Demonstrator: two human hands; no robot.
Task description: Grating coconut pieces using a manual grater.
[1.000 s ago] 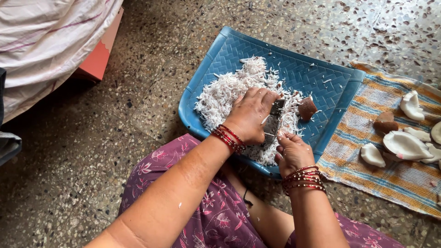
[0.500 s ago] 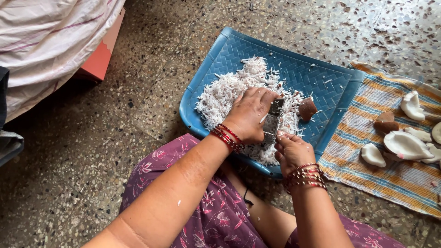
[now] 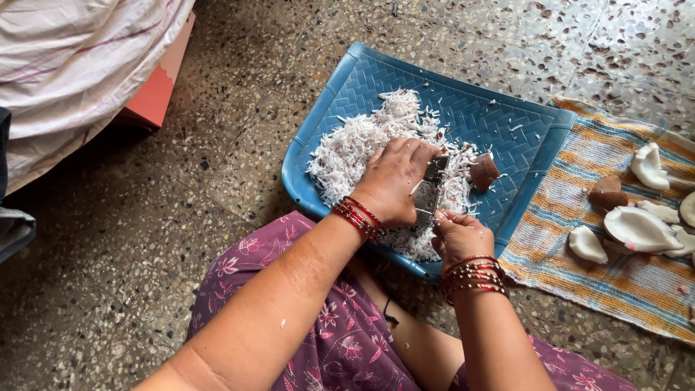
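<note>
While left hand (image 3: 394, 181) grips metal grater (image 3: 431, 190) over blue tray (image 3: 507, 130), right hand (image 3: 460, 235) pinches its lower end

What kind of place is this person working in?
Probably a home, with the work done on the floor: a speckled stone floor, a striped cloth mat spread on it, and draped bedding at the edge. The hands grate coconut into a blue tray.

a flat salmon-pink box (image 3: 156, 90) lies under white cloth, upper left.

A home, by the speckled terrazzo floor (image 3: 145, 239), striped cloth mat (image 3: 615, 282) and draped bedsheet (image 3: 65, 65) beside it.
</note>
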